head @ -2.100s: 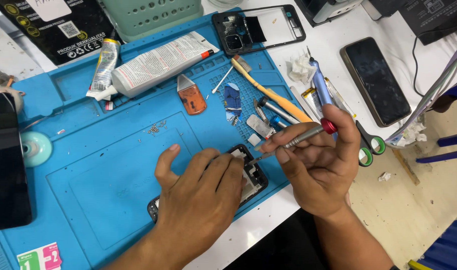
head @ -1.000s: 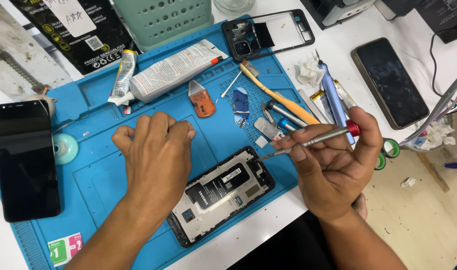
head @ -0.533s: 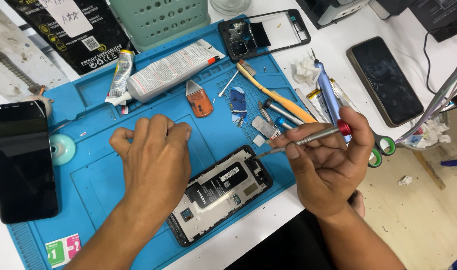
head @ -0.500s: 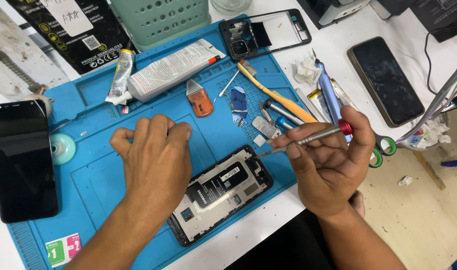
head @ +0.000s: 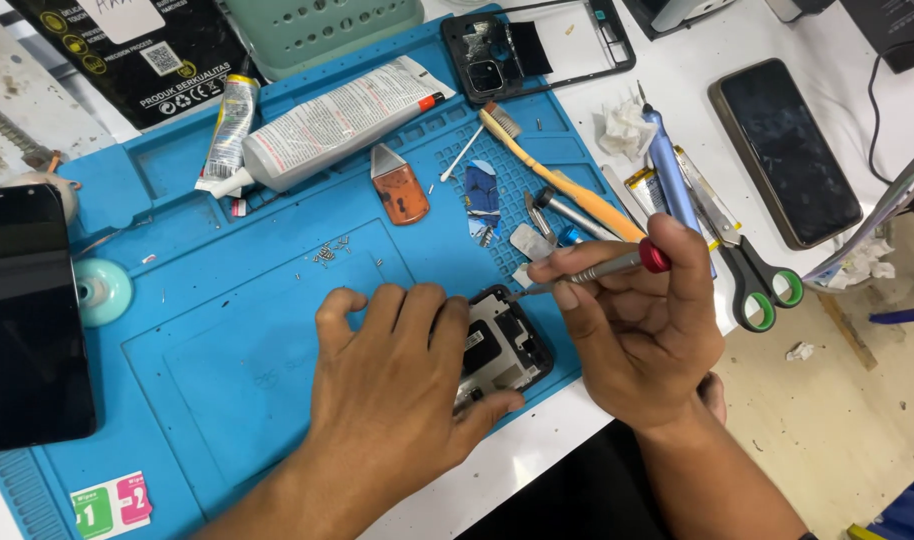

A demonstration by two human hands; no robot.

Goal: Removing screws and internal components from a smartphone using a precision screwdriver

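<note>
An opened black phone [head: 505,342] lies on the blue work mat [head: 227,330] near its front edge, its inner parts showing. My left hand [head: 397,390] lies flat over the phone's left part and holds it down. My right hand [head: 637,330] grips a thin metal screwdriver with a red cap [head: 602,267]. The screwdriver's tip touches the phone's upper right corner. A small heap of tiny screws [head: 327,252] lies on the mat above my left hand.
Around the mat lie a white glue tube [head: 327,120], an orange pry tool [head: 399,188], a toothbrush [head: 557,175], a phone frame [head: 537,45], scissors [head: 742,265], and dark phones at the left [head: 27,320] and right [head: 782,150].
My left hand slid down and right, now covering most of the phone. The screwdriver tip came down onto the phone's corner. The view shifted closer.
</note>
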